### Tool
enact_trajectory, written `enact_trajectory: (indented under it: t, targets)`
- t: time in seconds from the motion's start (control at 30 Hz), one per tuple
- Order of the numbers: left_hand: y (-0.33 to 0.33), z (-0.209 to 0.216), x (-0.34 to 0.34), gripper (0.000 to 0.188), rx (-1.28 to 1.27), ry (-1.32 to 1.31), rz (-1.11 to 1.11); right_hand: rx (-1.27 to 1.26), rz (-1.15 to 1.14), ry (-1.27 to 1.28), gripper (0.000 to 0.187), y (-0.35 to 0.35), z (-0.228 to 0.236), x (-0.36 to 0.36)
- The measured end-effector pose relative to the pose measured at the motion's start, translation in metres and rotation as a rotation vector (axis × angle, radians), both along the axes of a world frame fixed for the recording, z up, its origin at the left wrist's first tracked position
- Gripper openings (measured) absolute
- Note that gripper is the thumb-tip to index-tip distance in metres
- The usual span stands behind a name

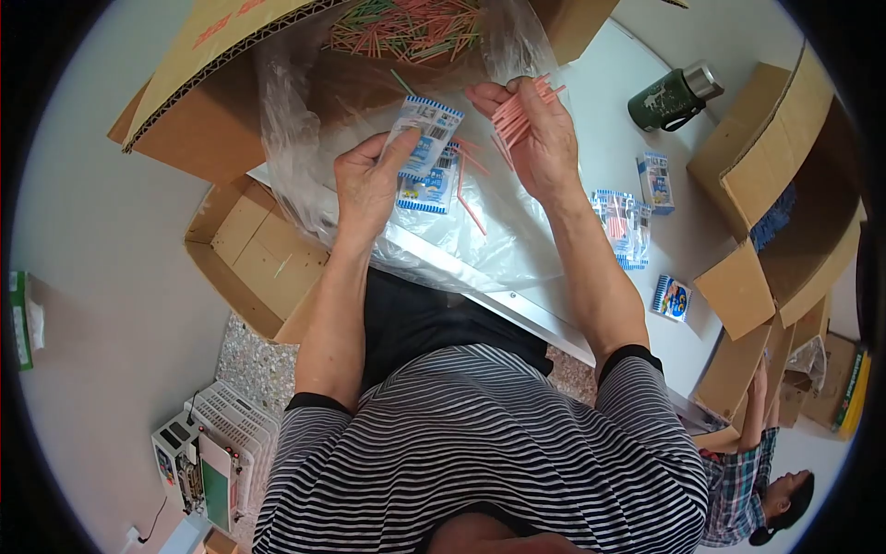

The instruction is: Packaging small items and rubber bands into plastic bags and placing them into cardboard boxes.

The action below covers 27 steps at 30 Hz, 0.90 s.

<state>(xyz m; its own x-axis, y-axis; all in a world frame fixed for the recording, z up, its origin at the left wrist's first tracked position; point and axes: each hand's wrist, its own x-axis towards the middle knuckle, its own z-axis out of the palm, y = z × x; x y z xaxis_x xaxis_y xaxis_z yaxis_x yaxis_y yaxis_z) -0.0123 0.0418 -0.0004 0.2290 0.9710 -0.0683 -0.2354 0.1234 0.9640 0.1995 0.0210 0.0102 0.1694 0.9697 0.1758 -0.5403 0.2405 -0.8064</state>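
Note:
My left hand (367, 185) pinches a small blue-and-white plastic packet (432, 123) between thumb and fingers. Just below it shows a second similar packet (427, 194); I cannot tell whether it is held too. My right hand (554, 138), palm up, curls around a bundle of thin pink sticks (513, 118), beside and apart from the packet. A few loose pink sticks (472, 214) lie on the clear plastic sheet (517, 242) between my hands. Beyond them, pink, green and yellowish sticks (406, 30) are heaped in the plastic-lined cardboard box (198, 138).
On the white table to the right are a dark green thermos (663, 102), filled packets (623, 228) and a small blue packet (672, 297). An open carton (752, 138) stands beyond. A shallow cardboard box (263, 245) is at left. Another person (743, 499) is at lower right.

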Motion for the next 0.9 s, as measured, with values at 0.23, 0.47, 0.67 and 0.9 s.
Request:
enact_trajectory:
  t: [0.23,0.47,0.67,0.9]
  targets:
    - [-0.008,-0.005,0.01,0.023,-0.057,-0.039,-0.032,-0.067,0.045,0.013,0.027,-0.007,0.004,-0.01]
    - [-0.01,-0.012,0.013,0.027,0.046,0.094,-0.058,0.003,0.035,-0.006,0.028,-0.005,-0.003,-0.001]
    - [-0.018,-0.012,0.012,0.029,0.158,0.145,-0.148,0.136,-0.003,0.09,0.026,-0.002,0.011,-0.003]
    - [-0.025,-0.012,0.013,0.027,0.166,0.113,-0.259,0.31,-0.034,0.054,0.027,0.004,0.023,-0.007]
